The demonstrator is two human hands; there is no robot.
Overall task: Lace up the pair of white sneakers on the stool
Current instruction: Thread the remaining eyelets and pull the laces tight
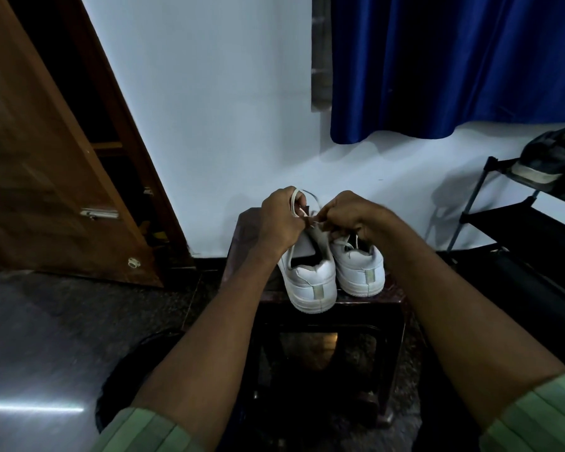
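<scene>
Two white sneakers stand side by side on a dark stool [366, 300], heels toward me. Over the left sneaker [310, 282] my left hand [282, 220] is curled round a loop of white lace [296, 200] that arcs above its knuckles. My right hand [353, 215] pinches the lace close beside it, above the gap between the shoes. The right sneaker [359, 269] shows loose lace at its tongue. The fronts of both shoes are hidden behind my hands.
A brown wooden door [46, 177] leans open at the left. A black shoe rack [535, 203] with a dark shoe [548, 158] stands at the right under a blue curtain [454, 66]. The white wall is right behind the stool.
</scene>
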